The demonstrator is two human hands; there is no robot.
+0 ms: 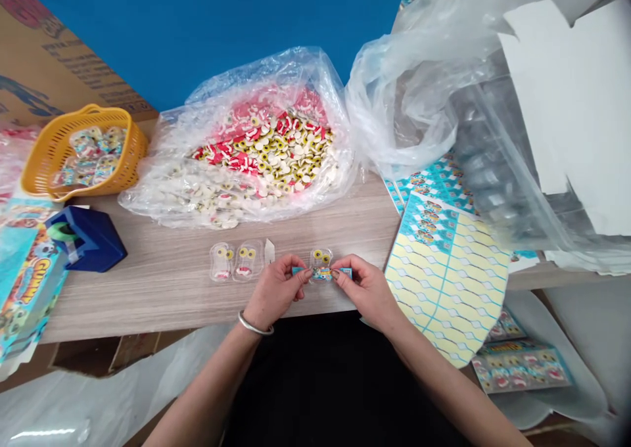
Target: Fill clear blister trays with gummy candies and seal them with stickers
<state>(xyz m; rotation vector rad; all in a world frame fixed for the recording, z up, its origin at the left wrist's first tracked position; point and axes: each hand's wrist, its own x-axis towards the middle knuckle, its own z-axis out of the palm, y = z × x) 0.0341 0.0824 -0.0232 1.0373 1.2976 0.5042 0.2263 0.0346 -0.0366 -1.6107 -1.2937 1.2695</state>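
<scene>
A printed sticker label (323,273) is stretched between my hands across a small clear plastic case (321,256) with two yellow eye pieces in it. My left hand (280,279) pinches the label's left end between thumb and fingers. At the other end, my right hand (362,282) pinches it the same way. To the left of my left hand lie two more clear cases (248,261) side by side, each with yellow eyes and a red-and-white mouth piece. A small white slip (269,250) lies beside them.
A large clear bag (276,151) of eye and mouth pieces lies behind. At left are a yellow basket (79,187) with filled cases and a blue tape dispenser (98,236). Sticker sheets (444,282) overhang the table edge at right, below plastic bags (409,105).
</scene>
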